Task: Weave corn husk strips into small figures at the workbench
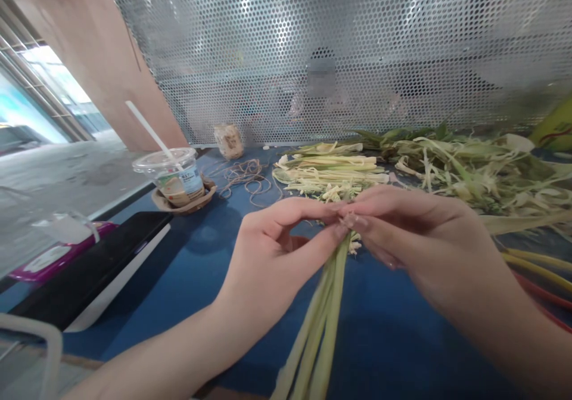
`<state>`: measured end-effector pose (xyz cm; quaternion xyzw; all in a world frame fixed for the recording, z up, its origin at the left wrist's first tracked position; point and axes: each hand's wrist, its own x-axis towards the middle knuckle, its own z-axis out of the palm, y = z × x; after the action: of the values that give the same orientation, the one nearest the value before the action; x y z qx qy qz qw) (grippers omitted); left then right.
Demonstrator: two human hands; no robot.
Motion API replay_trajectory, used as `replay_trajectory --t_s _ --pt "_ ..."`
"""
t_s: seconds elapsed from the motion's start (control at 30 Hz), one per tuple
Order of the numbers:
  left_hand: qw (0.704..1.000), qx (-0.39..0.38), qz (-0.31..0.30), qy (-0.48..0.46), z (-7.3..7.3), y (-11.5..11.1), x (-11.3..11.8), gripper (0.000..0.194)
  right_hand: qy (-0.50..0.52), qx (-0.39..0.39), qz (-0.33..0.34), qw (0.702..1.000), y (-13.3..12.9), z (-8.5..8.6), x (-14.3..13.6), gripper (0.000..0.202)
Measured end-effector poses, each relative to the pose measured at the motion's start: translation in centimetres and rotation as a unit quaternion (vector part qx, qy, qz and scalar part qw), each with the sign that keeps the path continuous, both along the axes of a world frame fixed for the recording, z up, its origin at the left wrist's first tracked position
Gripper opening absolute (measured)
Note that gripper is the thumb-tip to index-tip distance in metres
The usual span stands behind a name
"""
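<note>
Several long pale green stalks (325, 316) run from the bottom edge of the view up to my fingertips. My left hand (286, 239) pinches their upper end between thumb and index finger. Against it, my right hand (411, 227) is closed at the same end, its thumb and fingers pressed together on the tips. The fingers hide most of the stalk ends. Just beyond my hands, a pile of trimmed stalks (335, 167) lies on the blue table (187, 292), with small pale scraps beside it.
At the left are a lidded cup (179, 179) with a straw in a shallow basket, a long black case (98, 263) and a purple item (49, 260). Brown string (250, 176) lies farther back. Loose husks (473, 167) cover the right side, before a perforated metal screen (277, 48).
</note>
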<state>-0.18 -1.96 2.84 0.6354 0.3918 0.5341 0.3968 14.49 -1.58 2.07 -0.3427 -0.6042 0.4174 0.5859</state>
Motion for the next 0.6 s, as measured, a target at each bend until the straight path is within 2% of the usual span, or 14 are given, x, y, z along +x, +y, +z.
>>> replay_trajectory --t_s 0.23,0.33,0.53,0.6 --pt "1.000 0.008 0.018 0.003 -0.4 0.1 -0.2 0.004 0.028 -0.011 0.018 0.999 -0.1 -0.3 -0.1 0.006" --pt "1.000 0.013 0.021 0.008 -0.4 0.2 -0.1 0.002 0.076 -0.039 0.042 0.995 0.1 -0.4 -0.3 0.007" --pt "0.997 0.063 0.043 0.007 -0.3 0.4 -0.2 0.006 0.196 -0.143 0.115 0.963 0.4 -0.6 -0.9 0.003" --pt "0.999 0.042 0.033 0.009 -0.8 0.8 -0.5 0.007 0.213 -0.150 0.133 0.956 0.5 -0.6 -1.0 0.005"
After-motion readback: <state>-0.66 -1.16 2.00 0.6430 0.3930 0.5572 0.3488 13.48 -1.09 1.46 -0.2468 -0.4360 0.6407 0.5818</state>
